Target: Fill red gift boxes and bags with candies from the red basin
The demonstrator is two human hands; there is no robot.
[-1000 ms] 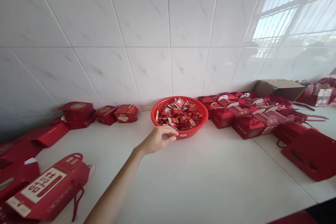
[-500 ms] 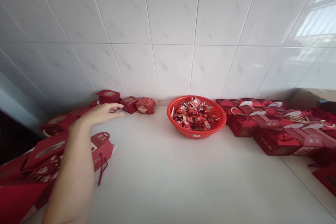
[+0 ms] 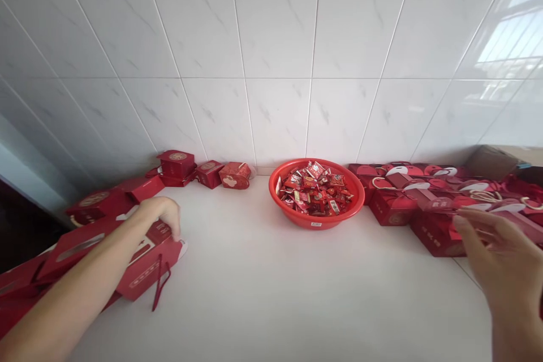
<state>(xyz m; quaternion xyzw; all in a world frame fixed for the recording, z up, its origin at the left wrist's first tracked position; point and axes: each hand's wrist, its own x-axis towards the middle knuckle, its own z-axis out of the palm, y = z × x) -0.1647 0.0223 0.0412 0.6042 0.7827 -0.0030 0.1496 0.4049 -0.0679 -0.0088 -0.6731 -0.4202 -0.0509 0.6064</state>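
At the left, my left hand (image 3: 167, 214) reaches over a red gift box (image 3: 146, 268) with a dark red cord hanging from its side. Its fingers curl down around the box's upper right edge, and the fingertips are partly hidden. My right hand (image 3: 504, 260) is at the right, in front of the rows of red gift boxes (image 3: 436, 232). Its thumb and fingers are apart and hold nothing that I can see. Between the hands, farther back, stands a round red plastic basket (image 3: 316, 225) heaped with red-wrapped sweets (image 3: 316, 186).
Small red boxes (image 3: 235, 175) line the tiled wall (image 3: 275, 119). More red boxes (image 3: 95, 203) crowd the left side. A brown carton (image 3: 492, 159) stands at the back right. Everything rests on a white countertop (image 3: 271, 288).
My left hand has come down and back from near the small boxes onto the corded gift box, which has shifted slightly. My right hand has entered from the right.
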